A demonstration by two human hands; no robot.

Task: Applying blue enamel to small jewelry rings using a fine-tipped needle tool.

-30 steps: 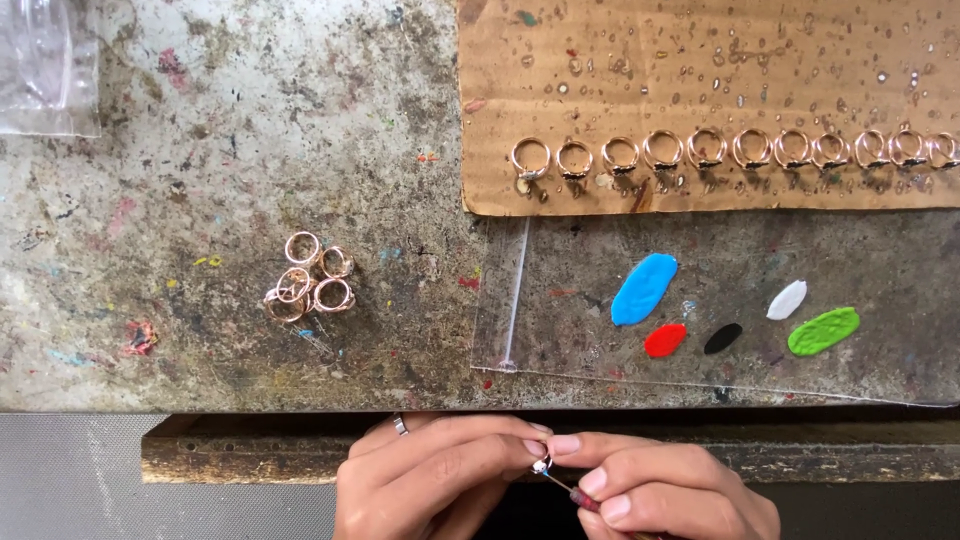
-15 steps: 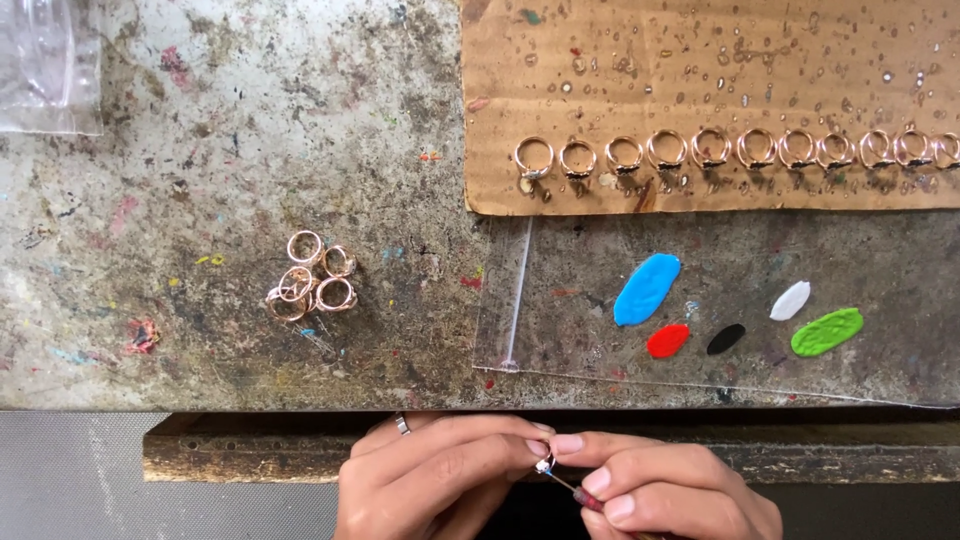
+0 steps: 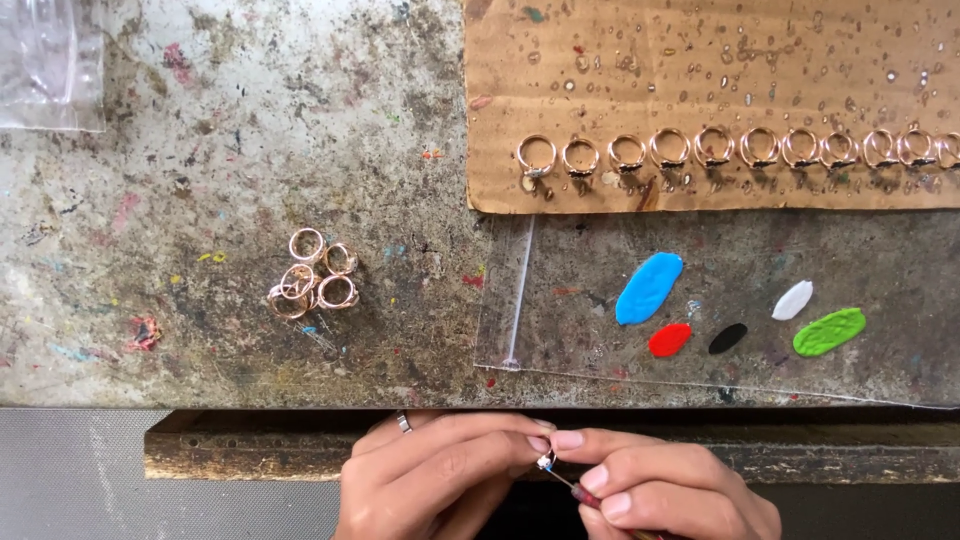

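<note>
Below the worktop's (image 3: 200,120) front edge, the left hand (image 3: 440,470) pinches a small ring (image 3: 546,461) at its fingertips, while the right hand (image 3: 660,490) grips a thin brush (image 3: 582,492) whose tip touches that ring. A heap of copper rings (image 3: 310,285) lies on the worktop; more stand along cardboard (image 3: 700,80) above paint blobs (image 3: 735,320).
</note>
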